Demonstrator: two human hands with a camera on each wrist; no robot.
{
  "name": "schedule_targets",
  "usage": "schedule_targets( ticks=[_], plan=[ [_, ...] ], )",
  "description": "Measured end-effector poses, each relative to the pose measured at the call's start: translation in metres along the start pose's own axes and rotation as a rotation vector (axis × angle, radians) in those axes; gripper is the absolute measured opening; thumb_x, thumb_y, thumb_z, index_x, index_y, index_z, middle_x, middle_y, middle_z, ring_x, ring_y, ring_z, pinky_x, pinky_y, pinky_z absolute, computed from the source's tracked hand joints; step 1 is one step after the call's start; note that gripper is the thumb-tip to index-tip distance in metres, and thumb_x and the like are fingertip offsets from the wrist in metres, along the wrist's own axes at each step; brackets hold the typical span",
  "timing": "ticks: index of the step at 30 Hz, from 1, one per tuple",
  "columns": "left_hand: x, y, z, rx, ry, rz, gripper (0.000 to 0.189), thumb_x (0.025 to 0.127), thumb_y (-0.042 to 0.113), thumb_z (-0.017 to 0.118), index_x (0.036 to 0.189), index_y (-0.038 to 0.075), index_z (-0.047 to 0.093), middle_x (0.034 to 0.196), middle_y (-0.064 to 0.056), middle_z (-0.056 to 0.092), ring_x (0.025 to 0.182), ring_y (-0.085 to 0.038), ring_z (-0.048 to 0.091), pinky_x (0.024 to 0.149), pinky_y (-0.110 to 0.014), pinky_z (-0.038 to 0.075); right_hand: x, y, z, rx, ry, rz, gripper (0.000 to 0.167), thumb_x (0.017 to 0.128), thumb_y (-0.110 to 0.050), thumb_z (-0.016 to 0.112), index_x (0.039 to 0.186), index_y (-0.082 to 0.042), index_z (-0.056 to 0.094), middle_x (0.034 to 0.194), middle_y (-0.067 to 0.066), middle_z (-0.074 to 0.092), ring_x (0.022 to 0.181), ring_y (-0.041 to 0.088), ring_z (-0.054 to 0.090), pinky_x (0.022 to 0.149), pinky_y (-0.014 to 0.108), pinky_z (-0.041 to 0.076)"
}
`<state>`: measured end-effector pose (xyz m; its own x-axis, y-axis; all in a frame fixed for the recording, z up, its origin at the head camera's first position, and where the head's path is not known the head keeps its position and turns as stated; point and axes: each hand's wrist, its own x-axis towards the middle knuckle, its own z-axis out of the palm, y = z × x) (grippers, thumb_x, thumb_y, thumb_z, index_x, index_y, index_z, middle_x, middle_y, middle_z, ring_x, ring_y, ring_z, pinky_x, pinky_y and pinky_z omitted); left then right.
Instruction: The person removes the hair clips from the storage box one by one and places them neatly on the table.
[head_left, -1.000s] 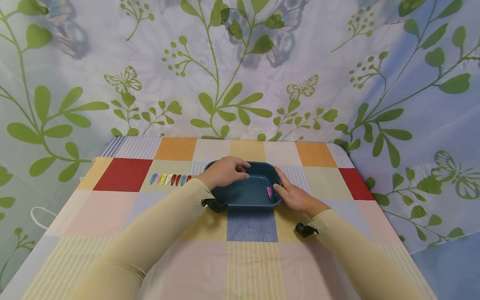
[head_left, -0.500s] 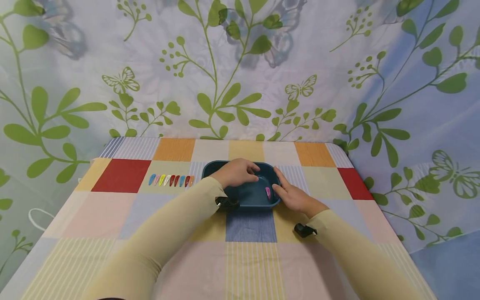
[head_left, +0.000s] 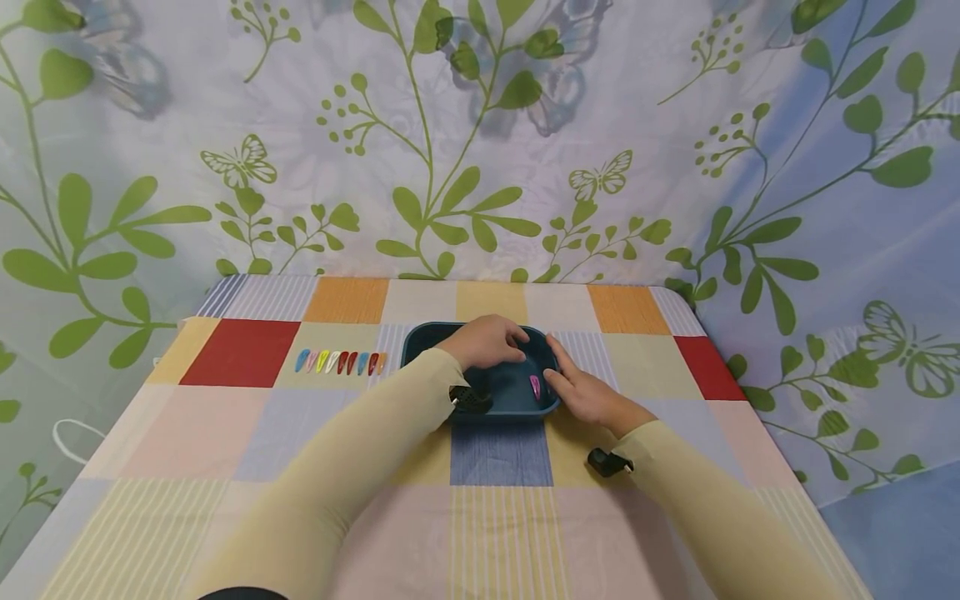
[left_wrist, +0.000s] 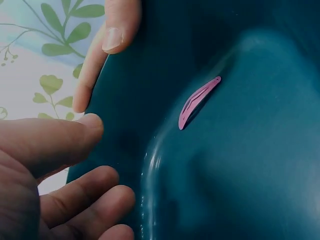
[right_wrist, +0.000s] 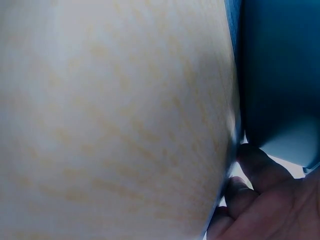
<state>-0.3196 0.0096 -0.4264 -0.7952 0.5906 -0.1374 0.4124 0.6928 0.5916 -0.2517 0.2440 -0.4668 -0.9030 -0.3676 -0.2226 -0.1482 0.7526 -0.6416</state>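
Observation:
A dark teal tray with rounded corners stands on the table. Inside it, toward the right end, lies a pink snap hair clip, seen larger as a pink hair clip in the left wrist view. My left hand hovers over the tray with loosely bent fingers and nothing between them, left of the clip. My right hand holds the tray's right wall, thumb over the rim and fingers outside. In the right wrist view the right hand is dark beside the tray.
Several snap hair clips in blue, pink, yellow, white, red and orange lie in a row left of the tray. A patchwork cloth covers the table. Behind hangs a leaf-patterned curtain; a white cord loop shows at the left edge.
My left hand has moved to the right over the tray, and the orange end of the clip row has come into sight. The right hand keeps its hold on the tray.

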Motion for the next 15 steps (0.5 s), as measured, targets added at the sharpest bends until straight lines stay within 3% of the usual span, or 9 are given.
schedule_targets(
  ticks=[7,15],
  plan=[
    [0.006,0.001,0.006,0.021,-0.047,0.001,0.041,0.1,0.031,0.073,0.138,0.018,0.071,0.129,-0.003,0.075,0.118,-0.018,0.07,0.102,-0.038,0.056,0.0,0.001,0.0,-0.005,-0.001,-0.008,0.068,0.115,-0.042,0.026,0.169,-0.025,-0.012,0.174,0.025,0.015,0.152,0.051,0.035,0.122,0.068,0.028],
    [0.013,-0.002,0.009,0.03,-0.04,0.003,0.039,0.099,0.03,0.074,0.137,0.018,0.072,0.127,-0.002,0.076,0.116,-0.018,0.071,0.101,-0.038,0.056,0.001,0.003,0.001,0.004,0.005,-0.017,0.068,0.115,-0.043,0.026,0.169,-0.025,-0.011,0.174,0.024,0.015,0.153,0.051,0.034,0.122,0.068,0.027]
  ],
)
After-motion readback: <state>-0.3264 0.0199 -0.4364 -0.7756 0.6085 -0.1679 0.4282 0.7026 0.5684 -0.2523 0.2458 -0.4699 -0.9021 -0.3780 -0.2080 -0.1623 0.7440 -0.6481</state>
